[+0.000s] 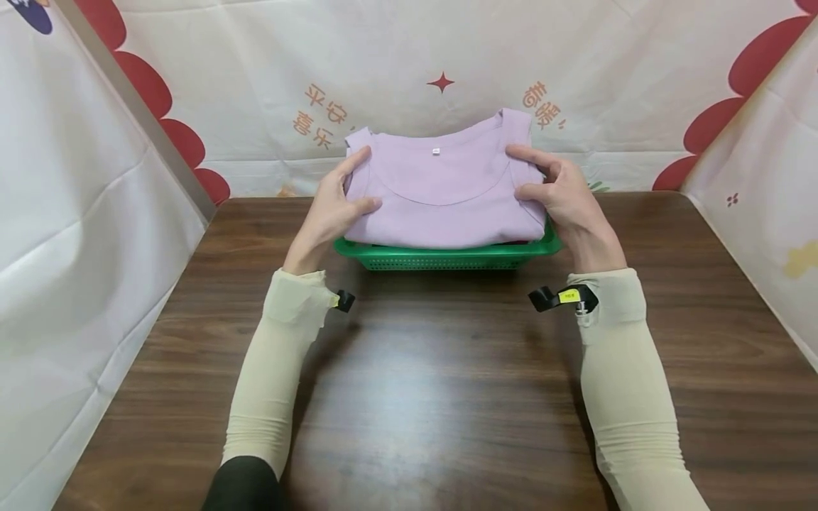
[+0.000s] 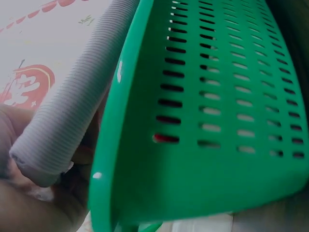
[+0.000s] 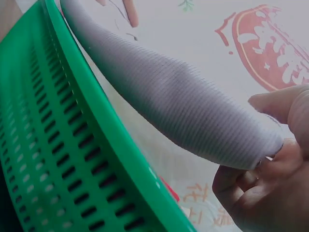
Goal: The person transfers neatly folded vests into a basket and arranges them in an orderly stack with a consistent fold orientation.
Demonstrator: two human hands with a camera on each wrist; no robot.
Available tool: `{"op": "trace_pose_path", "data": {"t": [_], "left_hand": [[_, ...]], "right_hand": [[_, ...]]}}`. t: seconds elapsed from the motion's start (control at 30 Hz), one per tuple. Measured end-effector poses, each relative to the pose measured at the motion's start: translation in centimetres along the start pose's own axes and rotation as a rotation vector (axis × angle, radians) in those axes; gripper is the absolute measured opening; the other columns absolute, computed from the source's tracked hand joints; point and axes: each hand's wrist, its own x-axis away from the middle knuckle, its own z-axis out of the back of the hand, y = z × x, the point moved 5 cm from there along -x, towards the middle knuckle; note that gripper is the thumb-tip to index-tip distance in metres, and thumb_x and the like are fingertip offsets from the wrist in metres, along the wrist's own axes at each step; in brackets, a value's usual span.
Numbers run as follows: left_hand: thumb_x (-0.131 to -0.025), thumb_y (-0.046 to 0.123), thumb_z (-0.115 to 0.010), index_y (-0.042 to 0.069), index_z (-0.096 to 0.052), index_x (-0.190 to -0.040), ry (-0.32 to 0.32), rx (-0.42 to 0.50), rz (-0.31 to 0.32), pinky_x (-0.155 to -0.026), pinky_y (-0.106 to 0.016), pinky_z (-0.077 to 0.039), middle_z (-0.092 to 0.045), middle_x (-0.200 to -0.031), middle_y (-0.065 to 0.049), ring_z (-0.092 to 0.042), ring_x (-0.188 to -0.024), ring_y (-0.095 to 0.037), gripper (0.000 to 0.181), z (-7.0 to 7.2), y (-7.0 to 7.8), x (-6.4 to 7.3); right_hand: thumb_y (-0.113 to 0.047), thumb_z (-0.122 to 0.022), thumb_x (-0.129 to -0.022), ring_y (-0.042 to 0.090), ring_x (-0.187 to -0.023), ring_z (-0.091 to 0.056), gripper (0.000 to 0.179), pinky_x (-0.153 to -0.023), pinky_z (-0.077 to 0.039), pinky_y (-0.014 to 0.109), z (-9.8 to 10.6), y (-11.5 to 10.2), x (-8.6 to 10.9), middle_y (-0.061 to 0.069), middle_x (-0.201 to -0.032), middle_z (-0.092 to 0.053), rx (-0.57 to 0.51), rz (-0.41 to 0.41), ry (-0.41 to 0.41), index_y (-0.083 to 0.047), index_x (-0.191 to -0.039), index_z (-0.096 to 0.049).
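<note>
A folded lavender top (image 1: 441,213) with a wide round neckline and a small white label lies over a green plastic basket (image 1: 441,259). My left hand (image 1: 335,202) grips its left side, thumb and index finger on top, the other fingers hidden beneath. On the right side my right hand (image 1: 562,191) holds it the same way. In the left wrist view the ribbed folded edge (image 2: 77,87) of the top runs beside the basket's rim. From the right wrist view, that edge (image 3: 174,96) sags between the hands, and a gap shows between it and the basket rim.
The basket stands at the far edge of a brown wooden table (image 1: 409,390). Something red (image 2: 166,138) shows through the basket's slots. A white printed curtain (image 1: 409,57) hangs behind the table and along both sides.
</note>
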Motion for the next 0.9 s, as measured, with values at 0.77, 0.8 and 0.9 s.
{"op": "trace_pose_path", "data": {"t": [0.77, 0.8, 0.9], "left_hand": [[-0.077, -0.002, -0.076, 0.016, -0.043, -0.159, -0.031, 0.022, 0.033, -0.12, -0.035, -0.036, -0.036, -0.168, 0.001, -0.036, -0.147, -0.013, 0.09, -0.7, -0.8, -1.7], [-0.077, -0.002, -0.076, 0.017, -0.043, -0.159, -0.032, 0.02, 0.034, -0.121, -0.035, -0.035, -0.036, -0.168, 0.001, -0.036, -0.147, -0.013, 0.091, -0.7, -0.8, -1.7], [-0.076, -0.003, -0.076, 0.017, -0.042, -0.159, -0.037, 0.023, 0.029, -0.124, -0.035, -0.032, -0.035, -0.168, 0.002, -0.031, -0.151, -0.011, 0.092, -0.7, -1.1, -1.8]], "right_hand": [[0.018, -0.055, -0.089, 0.018, -0.112, -0.05, 0.066, -0.08, -0.055, 0.017, 2.4, 0.5, -0.7, 0.011, -0.156, -0.04, 0.029, 0.097, -0.01, -0.005, -0.151, -0.053], [0.018, -0.055, -0.088, 0.018, -0.112, -0.05, 0.067, -0.08, -0.055, 0.017, 2.5, 0.6, -0.8, 0.011, -0.156, -0.04, 0.025, 0.089, -0.008, -0.006, -0.151, -0.053], [0.019, -0.057, -0.087, 0.018, -0.109, -0.051, 0.068, -0.079, -0.055, 0.017, 2.5, 0.8, -1.1, 0.011, -0.152, -0.043, 0.025, 0.076, 0.012, -0.007, -0.15, -0.054]]}}
